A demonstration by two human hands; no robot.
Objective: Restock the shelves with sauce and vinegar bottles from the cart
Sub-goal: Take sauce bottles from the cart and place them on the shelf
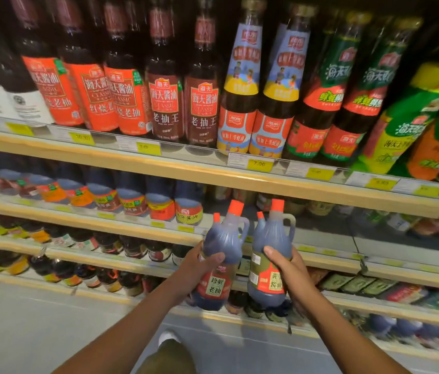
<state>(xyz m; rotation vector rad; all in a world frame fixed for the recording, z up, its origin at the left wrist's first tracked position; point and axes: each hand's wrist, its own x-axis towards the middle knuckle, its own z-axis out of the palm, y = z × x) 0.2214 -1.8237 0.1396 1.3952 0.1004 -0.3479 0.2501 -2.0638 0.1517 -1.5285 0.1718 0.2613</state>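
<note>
Two jug-shaped bottles of dark soy sauce, each with an orange cap and a moulded loop handle by the neck, are held upright side by side in front of supermarket shelves, level with the lower rows. The left hand (202, 265) wraps the left bottle (222, 247) round its waist, thumb across the front above the red label. The right hand (287, 268) grips the right bottle (271, 238) the same way. The bottles are just beside each other; whether they touch is unclear.

Both look full, so they are probably heavy for a one-handed hold, and the smooth plastic and glossy labels could slip. The loop handle (292, 225), or a palm under the base, would likely be surer.

Behind them to the right, a stretch of shelf (326, 225) looks thinly stocked. Above, a wooden-edged shelf (159, 164) carries tall soy sauce bottles (204, 109) with red labels, and yellow price tags (259, 164) run along its rail.
</note>
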